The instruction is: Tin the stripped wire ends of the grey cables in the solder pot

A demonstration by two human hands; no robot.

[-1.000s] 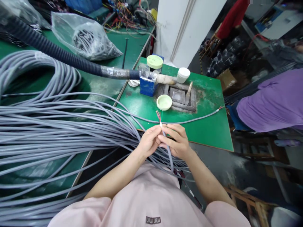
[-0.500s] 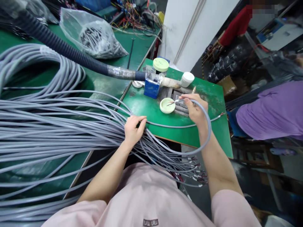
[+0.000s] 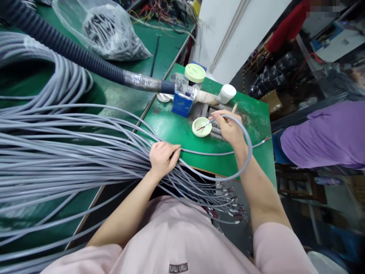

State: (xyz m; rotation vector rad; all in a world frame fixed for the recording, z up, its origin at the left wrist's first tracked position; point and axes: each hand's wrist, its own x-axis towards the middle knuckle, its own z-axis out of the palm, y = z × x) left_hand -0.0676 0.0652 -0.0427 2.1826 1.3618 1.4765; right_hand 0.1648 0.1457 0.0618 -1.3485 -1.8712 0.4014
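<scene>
My right hand (image 3: 230, 128) pinches a grey cable (image 3: 248, 152) near its end. The stripped thin wires (image 3: 200, 128) of that end, some reddish and dark, reach into a shallow pale-green dish (image 3: 194, 128). From there the cable loops over my right forearm and back toward the left. My left hand (image 3: 164, 159) lies on a large bundle of grey cables (image 3: 114, 160), thumb and forefinger closed around a cable. One cable runs right from these fingertips across the green board, ending in bare wires (image 3: 267, 139). Several other stripped ends (image 3: 234, 201) hang below the board's front edge.
A black corrugated hose (image 3: 94, 62) ends in a pale nozzle beside a blue box (image 3: 181, 103). Around them stand a lidded tub (image 3: 195, 73) and a white cup (image 3: 227, 93). Behind lies a plastic bag of cable pieces (image 3: 114, 34). A person in purple (image 3: 325, 133) is at the right.
My right hand has moved slightly left and tipped the wire ends further down into the dish. The left hand keeps its grip at the bundle. The whole view has shifted a little.
</scene>
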